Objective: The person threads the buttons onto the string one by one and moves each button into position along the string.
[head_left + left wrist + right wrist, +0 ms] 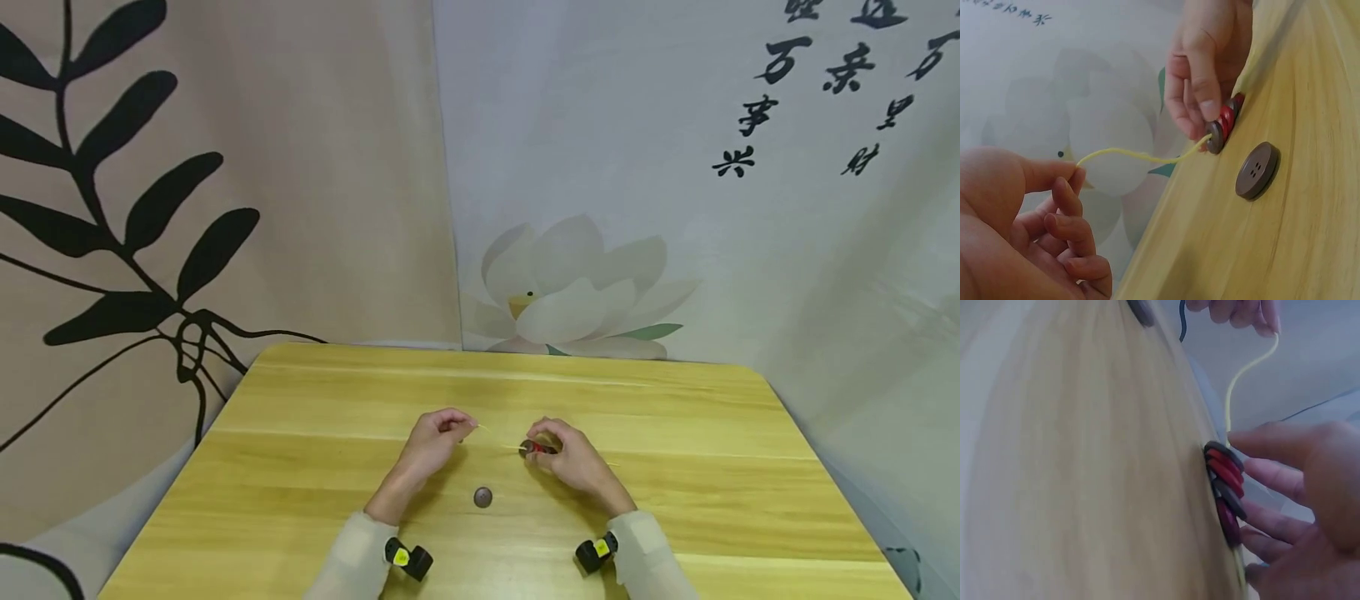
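Note:
A yellow string (1129, 154) runs slackly between the two hands. My left hand (433, 443) pinches its end between thumb and forefinger, raised over the table. The string passes into a row of red and dark brown buttons (1227, 478), stacked face to face near the table surface. Thumb and fingers of my right hand (576, 460) grip this row from the side. Past the last button, more string (1239, 569) trails under the right hand, partly hidden by it. One loose brown button (1257, 170) with small holes lies flat on the table, between and nearer than the hands.
The wooden table (300, 500) has rounded far corners. Behind it hangs a cloth backdrop (360, 167) printed with dark leaves, a pale lotus and black characters. A small black camera is strapped to each wrist, over light sleeves (651, 550).

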Available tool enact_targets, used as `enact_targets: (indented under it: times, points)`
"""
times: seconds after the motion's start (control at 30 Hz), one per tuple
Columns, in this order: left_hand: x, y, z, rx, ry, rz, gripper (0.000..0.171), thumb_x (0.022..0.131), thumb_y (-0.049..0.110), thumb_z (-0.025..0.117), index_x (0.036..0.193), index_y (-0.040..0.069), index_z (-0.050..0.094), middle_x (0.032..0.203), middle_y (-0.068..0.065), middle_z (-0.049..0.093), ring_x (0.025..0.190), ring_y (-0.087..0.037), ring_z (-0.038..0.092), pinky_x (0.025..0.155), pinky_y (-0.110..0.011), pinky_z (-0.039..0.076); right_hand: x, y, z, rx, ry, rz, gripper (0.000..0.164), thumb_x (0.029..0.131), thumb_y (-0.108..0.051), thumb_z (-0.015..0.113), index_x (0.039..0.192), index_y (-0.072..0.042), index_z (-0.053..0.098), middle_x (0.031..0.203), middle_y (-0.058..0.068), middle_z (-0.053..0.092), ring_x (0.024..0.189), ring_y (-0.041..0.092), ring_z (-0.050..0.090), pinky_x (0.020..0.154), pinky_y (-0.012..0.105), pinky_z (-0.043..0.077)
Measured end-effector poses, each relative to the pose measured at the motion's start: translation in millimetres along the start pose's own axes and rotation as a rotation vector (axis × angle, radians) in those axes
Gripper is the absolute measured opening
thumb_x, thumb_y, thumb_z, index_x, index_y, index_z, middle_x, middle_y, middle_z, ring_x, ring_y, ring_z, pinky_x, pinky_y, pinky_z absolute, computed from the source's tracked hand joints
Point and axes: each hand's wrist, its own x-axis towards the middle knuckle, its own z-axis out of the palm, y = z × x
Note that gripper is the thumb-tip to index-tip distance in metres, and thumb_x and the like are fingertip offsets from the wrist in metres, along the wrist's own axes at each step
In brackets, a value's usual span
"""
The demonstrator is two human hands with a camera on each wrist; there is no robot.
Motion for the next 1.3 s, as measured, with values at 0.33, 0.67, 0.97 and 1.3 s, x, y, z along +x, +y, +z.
enact_targets:
  times: [0.33,0.67,0.97,1.3]
  points:
    - [2.8,2.9,5.7,0.008,-0.042,0.014,0.019,0.097,0.018,0.063,0.102,0.001,0.071,0.098,-0.017,0.063,0.084,-0.022,0.053,0.068,-0.027,0.041,3.0,-24.5,3.8,0.077,0.015,-0.049,0.027,0.094,-0.015,0.069,0.119,-0.009,0.065,0.125,0.007,0.064,0.127,0.029,0.054,0.106,0.057,0.039]
    - [4.3,7.0,8.4,0.033,-0.081,0.026,0.02,0.097,0.019,0.064,0.102,0.001,0.071,0.086,-0.005,0.059,0.076,-0.016,0.048,0.066,-0.028,0.039,11.2,-51.1,14.3,0.141,-0.086,-0.154,0.029,0.096,-0.012,0.065,0.124,-0.007,0.06,0.124,0.011,0.065,0.123,0.03,0.056,0.109,0.057,0.035]
    - [3.6,7.9,8.8,0.034,-0.077,0.023,0.016,0.097,0.02,0.065,0.098,0.005,0.071,0.083,-0.002,0.056,0.073,-0.015,0.046,0.06,-0.024,0.037,10.4,-56.4,17.7,0.175,-0.12,-0.117,0.027,0.097,-0.015,0.064,0.124,-0.013,0.061,0.113,0.016,0.07,0.109,0.03,0.065,0.096,0.054,0.047]
    - [4.2,7.7,9.0,0.039,-0.075,0.029,0.014,0.097,0.017,0.064,0.099,0.005,0.072,0.085,-0.003,0.058,0.075,-0.015,0.047,0.063,-0.025,0.039,9.8,-57.4,16.8,0.086,-0.08,-0.146,0.024,0.097,-0.016,0.064,0.118,-0.004,0.066,0.098,0.0,0.071,0.094,0.018,0.066,0.093,0.047,0.051]
